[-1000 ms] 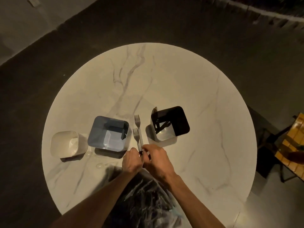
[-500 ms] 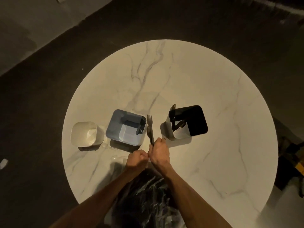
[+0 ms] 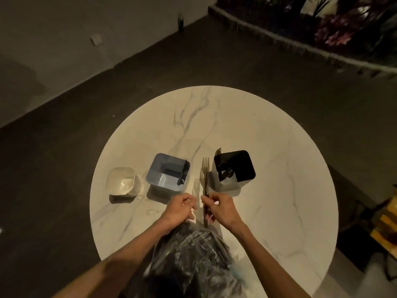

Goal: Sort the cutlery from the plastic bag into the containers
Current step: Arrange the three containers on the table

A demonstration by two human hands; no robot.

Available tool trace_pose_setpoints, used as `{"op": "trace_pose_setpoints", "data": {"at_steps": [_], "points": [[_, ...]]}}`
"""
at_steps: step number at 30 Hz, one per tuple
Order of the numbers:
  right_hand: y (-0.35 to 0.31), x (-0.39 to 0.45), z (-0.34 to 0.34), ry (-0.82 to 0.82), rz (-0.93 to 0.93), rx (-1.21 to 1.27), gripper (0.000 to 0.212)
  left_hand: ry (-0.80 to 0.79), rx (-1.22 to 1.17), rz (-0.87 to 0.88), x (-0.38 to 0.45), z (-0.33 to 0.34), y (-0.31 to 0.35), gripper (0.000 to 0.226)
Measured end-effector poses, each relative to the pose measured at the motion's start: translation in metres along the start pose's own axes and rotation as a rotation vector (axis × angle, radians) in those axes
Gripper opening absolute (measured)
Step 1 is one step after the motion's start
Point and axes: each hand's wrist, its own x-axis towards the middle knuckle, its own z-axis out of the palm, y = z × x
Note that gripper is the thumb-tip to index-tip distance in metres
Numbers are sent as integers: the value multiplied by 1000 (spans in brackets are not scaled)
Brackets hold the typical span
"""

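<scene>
We see a dim patio or café-like seating area: a round marble table (image 3: 279,147) on dark flooring, a planter border (image 3: 300,46) beyond it, wooden seating (image 3: 386,224) beside it.

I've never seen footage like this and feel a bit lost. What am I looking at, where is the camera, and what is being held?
There is no machine here: a person works with bare hands, filmed by a camera worn on the head, looking down. A round marble table holds three containers: a white one, a blue one and a dark one with cutlery inside. A crumpled plastic bag lies nearest the person. The right hand grips forks, prongs pointing away. The left hand is curled beside it; whether it holds anything is unclear.
</scene>
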Motion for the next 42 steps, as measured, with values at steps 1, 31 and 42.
{"op": "trace_pose_setpoints", "data": {"at_steps": [1,31,42], "points": [[-5,-10,-6,3,-45,24,35,0,-48,33,-9,-1,11,19],[-148,68,-6,22,-447,-579,11,240,228,303,38,-131,42,26],[-111,81,9,187,-549,-955,25,494,81,276,9,-124,-18,18]]}}
